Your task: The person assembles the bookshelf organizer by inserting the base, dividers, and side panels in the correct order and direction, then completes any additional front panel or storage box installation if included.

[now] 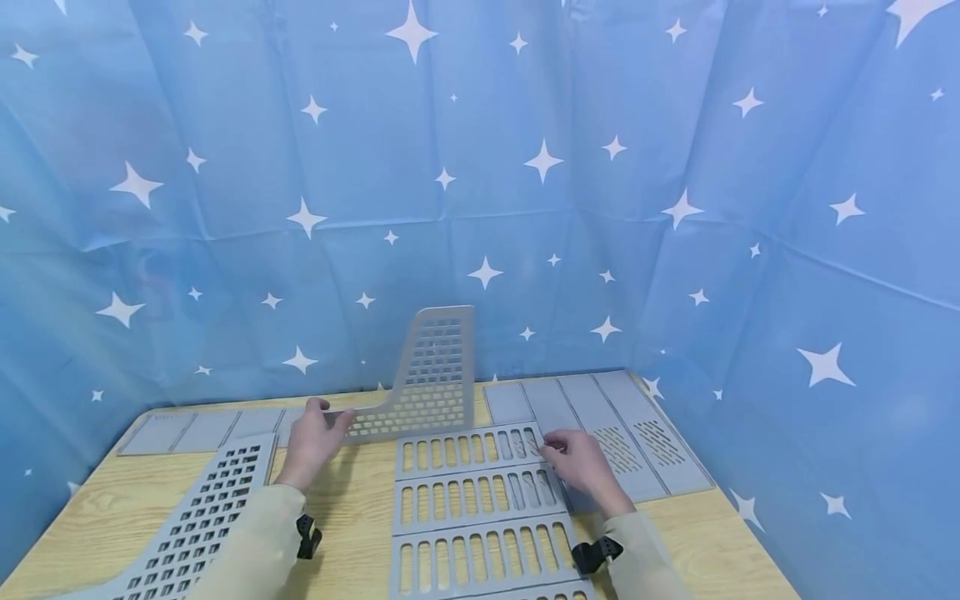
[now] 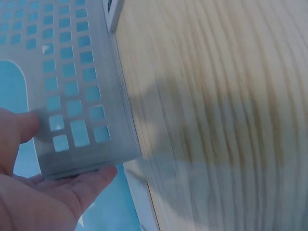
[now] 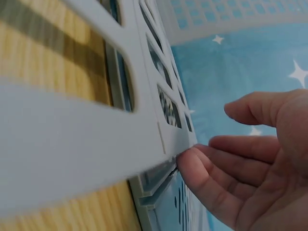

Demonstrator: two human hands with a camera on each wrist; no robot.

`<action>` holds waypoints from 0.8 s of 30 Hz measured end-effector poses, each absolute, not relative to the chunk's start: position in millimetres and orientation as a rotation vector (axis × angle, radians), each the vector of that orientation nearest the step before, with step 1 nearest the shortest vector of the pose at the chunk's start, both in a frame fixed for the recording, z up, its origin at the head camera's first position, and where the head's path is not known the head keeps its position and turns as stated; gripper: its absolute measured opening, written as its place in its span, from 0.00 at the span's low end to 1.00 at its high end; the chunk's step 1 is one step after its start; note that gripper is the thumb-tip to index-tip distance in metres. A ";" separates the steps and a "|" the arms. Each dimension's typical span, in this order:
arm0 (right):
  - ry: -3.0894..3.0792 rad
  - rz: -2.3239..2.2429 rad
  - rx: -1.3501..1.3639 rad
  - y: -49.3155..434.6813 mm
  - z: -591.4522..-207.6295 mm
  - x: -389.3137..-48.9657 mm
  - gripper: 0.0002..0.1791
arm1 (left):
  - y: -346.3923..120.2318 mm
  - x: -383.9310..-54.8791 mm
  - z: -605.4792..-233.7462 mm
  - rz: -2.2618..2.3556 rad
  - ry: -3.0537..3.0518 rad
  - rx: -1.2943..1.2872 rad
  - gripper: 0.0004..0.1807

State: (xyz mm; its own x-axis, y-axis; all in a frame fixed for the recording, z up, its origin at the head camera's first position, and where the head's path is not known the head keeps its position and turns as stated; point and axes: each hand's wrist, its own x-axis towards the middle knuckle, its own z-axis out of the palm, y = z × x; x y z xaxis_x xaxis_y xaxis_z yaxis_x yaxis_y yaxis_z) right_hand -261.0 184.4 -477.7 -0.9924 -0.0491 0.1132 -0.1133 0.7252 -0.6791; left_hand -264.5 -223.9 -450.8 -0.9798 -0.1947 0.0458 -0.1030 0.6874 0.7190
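Note:
My left hand point(image 1: 313, 443) grips the narrow end of a grey L-shaped perforated panel point(image 1: 442, 400), which stands upright on edge near the back of the table. In the left wrist view the thumb lies at one edge of this panel point(image 2: 72, 106) and the fingers reach under its end. My right hand point(image 1: 581, 462) is at the far right corner of a grey slotted panel point(image 1: 487, 537). The right wrist view shows a fingertip touching the edge of that slotted panel point(image 3: 72, 149), with the thumb held apart and nothing between thumb and fingers.
Flat grey panels point(image 1: 555, 404), some with slanted slots, lie at the right under the slotted panel's edge. Another row of flat panels point(image 1: 202, 429) runs along the back left. A second perforated panel point(image 1: 195, 521) is at the left. A blue star-patterned curtain point(image 1: 480, 208) surrounds the wooden table.

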 end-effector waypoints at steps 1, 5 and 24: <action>-2.838 1.149 0.128 184.6 -477.8 -260.0 0.16 | -219.9 -265.4 -451.0 -1.172 -2.779 0.232 0.36; -2.839 1.268 0.111 186.0 -475.9 -256.7 0.17 | -204.5 -270.3 -452.8 -1.171 -2.776 0.179 0.33; -2.783 1.538 0.152 183.9 -479.5 -258.0 0.18 | -144.1 -285.1 -458.2 -1.222 -2.747 0.044 0.27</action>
State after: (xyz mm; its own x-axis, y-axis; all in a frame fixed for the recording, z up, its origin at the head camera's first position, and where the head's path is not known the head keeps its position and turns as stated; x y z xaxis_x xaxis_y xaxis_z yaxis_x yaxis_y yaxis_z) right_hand -258.0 183.9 -479.5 -0.9946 -0.1037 0.0094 -0.0631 0.5290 -0.8463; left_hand -285.1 -144.1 -458.2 -0.9904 -0.0816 0.1111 0.0279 0.6708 0.7411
